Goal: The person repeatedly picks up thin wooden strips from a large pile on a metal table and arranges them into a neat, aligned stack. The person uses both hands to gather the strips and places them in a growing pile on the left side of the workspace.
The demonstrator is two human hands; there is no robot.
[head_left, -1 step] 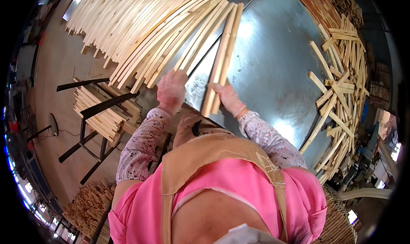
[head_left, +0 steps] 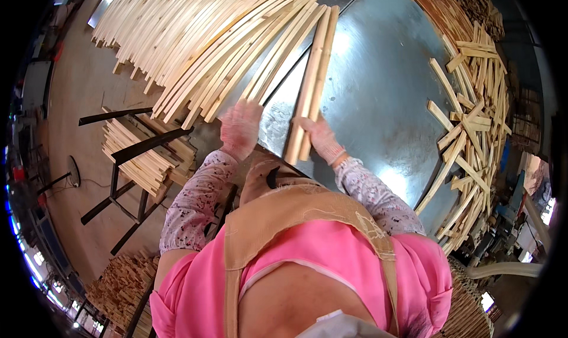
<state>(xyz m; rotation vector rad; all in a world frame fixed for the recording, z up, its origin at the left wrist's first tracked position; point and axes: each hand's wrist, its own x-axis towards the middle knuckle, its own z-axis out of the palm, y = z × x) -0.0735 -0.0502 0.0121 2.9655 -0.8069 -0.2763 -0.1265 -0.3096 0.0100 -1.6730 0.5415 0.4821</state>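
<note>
My curled right hand (head_left: 320,140) is gripping two likely light, stiff sticks (head_left: 307,83), best held here, ends below fingers; left hand (head_left: 239,130) blurring, grip unclear.

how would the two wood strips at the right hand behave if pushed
The two strips would probably slide readily, since the metal table looks smooth and shiny. They seem likely to stay stiff, being solid-looking wood. Their slimness suggests little weight for their length.

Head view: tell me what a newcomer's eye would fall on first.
The broad fan of pale wooden strips at upper left comes first. Near the centre, the right hand holds two strips at their near end. A jumbled wood heap lies right of the bare metal surface.
</note>
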